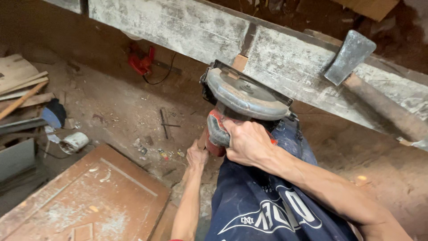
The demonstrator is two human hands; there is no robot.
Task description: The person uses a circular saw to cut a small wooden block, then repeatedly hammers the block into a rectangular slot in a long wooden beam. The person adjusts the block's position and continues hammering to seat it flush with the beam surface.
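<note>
Against the beam [285, 62] at twelve o'clock sits the circular saw [243, 96], right hand [247, 143] clenched on its handle, left hand [197, 156] gripping lower at seven o'clock; keeping both grips firm would likely steady it.

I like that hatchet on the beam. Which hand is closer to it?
Right. The right hand grips the saw, below and left of the hatchet. The left hand is lower and farther left.

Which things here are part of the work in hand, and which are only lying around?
In use:
right hand
left hand
circular saw
whitewashed beam

Lying about:
axe
red tool
wooden door panel
white can
</note>
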